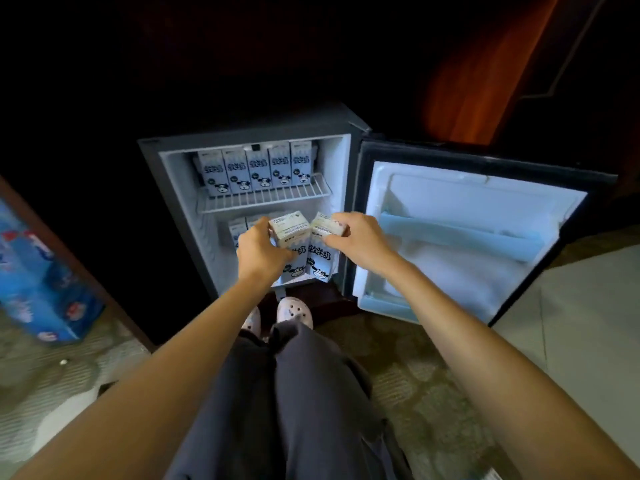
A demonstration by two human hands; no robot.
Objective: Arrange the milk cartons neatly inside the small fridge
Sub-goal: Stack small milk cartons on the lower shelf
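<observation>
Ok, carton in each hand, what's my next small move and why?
Probably push the left carton and right carton, gripped by the left hand and right hand, back into the lower compartment beside the back cartons; the wire shelf above already carries a row of five.

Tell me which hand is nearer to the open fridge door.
Right. The right hand grips the right carton, close beside the fridge door; the left hand grips the left carton, farther from it.

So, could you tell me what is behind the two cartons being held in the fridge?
At least two more cartons stand further back on the left, partly hidden by the left hand. The held cartons and right hand cover the rest.
</observation>
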